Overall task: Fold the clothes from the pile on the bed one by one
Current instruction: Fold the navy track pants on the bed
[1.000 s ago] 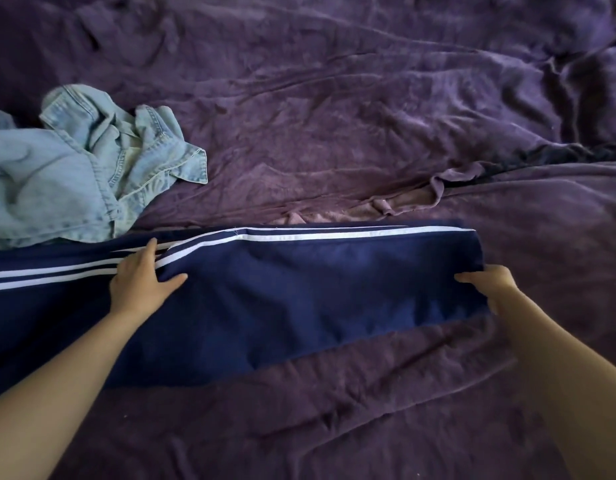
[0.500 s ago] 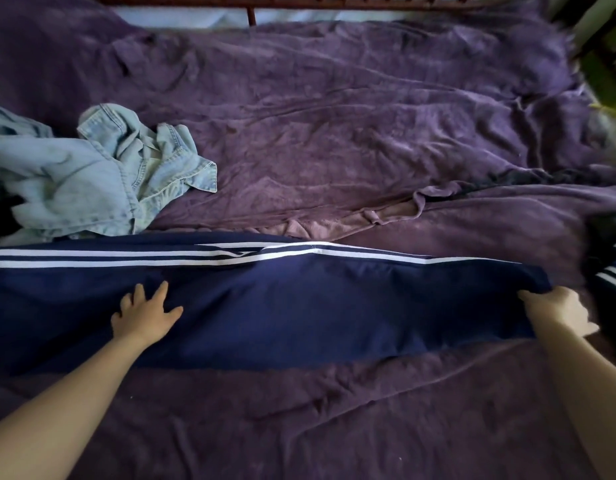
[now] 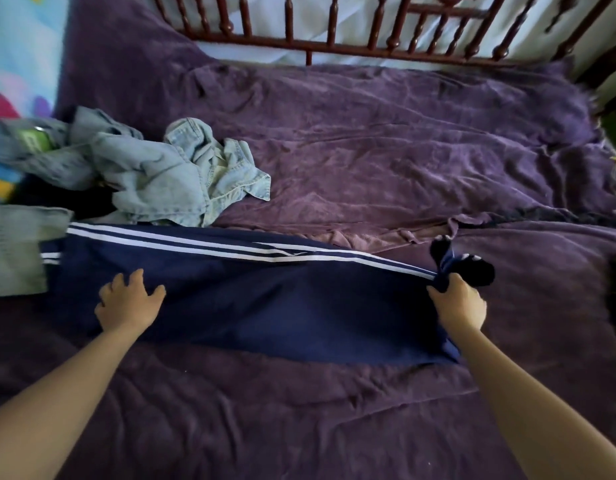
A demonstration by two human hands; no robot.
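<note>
Navy track pants (image 3: 265, 306) lie stretched across the bed (image 3: 369, 150), denim pile (image 3: 168, 174) just behind at left. My left grip (image 3: 128, 301) is spread flat on the fabric; right grip (image 3: 457, 303) pinches the bunched leg end. I'd pull taut, pin w/ left, then carry that end over leftward, stripes aligned, edges matched.
</note>
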